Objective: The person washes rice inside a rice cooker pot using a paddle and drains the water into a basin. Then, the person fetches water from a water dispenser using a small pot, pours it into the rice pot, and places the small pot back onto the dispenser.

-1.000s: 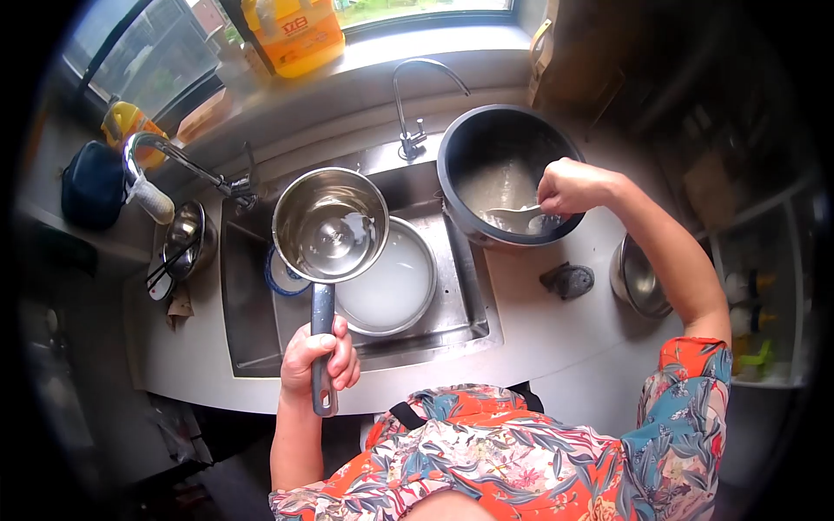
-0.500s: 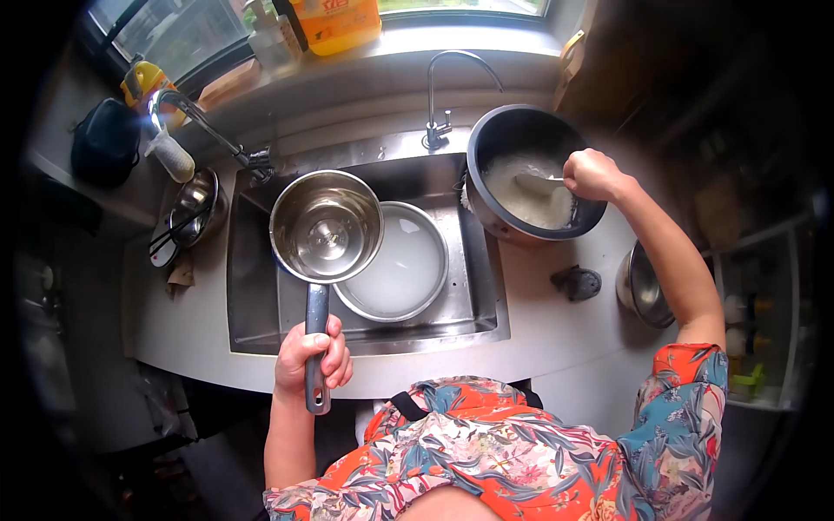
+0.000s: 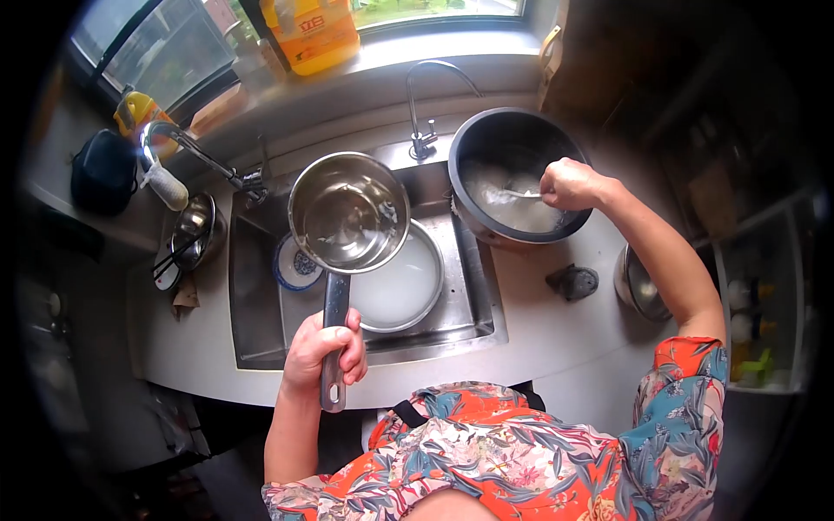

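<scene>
My left hand [image 3: 326, 349] is closed round the grey handle of a steel saucepan [image 3: 349, 213], held up over the sink; a little wetness glints in its bottom. Below the saucepan, a round metal basin [image 3: 398, 276] of cloudy white liquid sits in the sink. My right hand [image 3: 572, 184] grips the handle of a pale spoon [image 3: 522, 193] dipped into whitish, watery contents. These are in a deep dark inner pot [image 3: 521, 233] standing on the counter at the sink's right edge. The spoon's bowl is partly under the liquid.
A blue-patterned dish [image 3: 297, 263] lies in the sink [image 3: 261, 334]. Two taps rise behind: a large faucet [image 3: 200, 156] and a thin one [image 3: 419, 139]. Steel bowls [image 3: 193, 221] with chopsticks stand left; a dark lump [image 3: 573, 282] and another metal bowl [image 3: 638, 285] are right.
The saucepan has shifted right and up relative to the sink, uncovering the patterned dish. My right hand has moved the spoon within the pot, lower into the liquid. The view has tilted slightly.
</scene>
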Action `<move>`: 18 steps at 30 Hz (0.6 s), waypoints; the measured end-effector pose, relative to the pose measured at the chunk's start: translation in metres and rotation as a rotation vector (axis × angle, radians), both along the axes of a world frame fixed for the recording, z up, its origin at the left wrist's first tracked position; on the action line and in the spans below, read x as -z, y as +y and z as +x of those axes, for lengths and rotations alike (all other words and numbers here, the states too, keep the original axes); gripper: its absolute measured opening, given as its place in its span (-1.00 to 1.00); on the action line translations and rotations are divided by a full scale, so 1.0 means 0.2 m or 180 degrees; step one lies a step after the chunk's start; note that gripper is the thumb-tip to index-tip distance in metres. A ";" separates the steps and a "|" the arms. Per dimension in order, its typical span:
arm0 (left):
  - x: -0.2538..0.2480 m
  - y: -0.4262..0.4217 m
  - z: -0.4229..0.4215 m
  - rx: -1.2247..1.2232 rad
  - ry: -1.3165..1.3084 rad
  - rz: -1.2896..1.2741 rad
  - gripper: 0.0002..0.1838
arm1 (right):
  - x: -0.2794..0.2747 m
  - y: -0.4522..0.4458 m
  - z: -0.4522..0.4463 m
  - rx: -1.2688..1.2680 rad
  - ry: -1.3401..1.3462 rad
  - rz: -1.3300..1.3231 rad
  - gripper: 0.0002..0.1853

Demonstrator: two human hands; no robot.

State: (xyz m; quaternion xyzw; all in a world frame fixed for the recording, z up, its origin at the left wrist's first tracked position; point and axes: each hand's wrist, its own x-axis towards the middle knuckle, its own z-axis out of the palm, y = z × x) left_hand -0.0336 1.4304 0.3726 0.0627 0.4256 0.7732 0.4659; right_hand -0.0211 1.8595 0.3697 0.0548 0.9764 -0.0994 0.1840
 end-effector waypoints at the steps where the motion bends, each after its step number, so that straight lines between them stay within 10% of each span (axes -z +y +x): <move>1: -0.02 0.03 -0.01 0.0056 0.0065 -0.0054 -0.84 | -0.02 -0.01 0.01 -0.0056 -0.0179 -0.0060 -0.82; 10: -0.18 0.43 -0.14 0.0498 0.0744 -0.0748 -0.86 | -0.19 -0.01 0.04 0.0121 -0.0864 -0.0843 -0.82; 18: -0.12 0.68 -0.19 0.0619 0.1509 -0.1166 -0.92 | -0.15 0.05 0.03 0.0307 -0.0163 0.0599 -0.85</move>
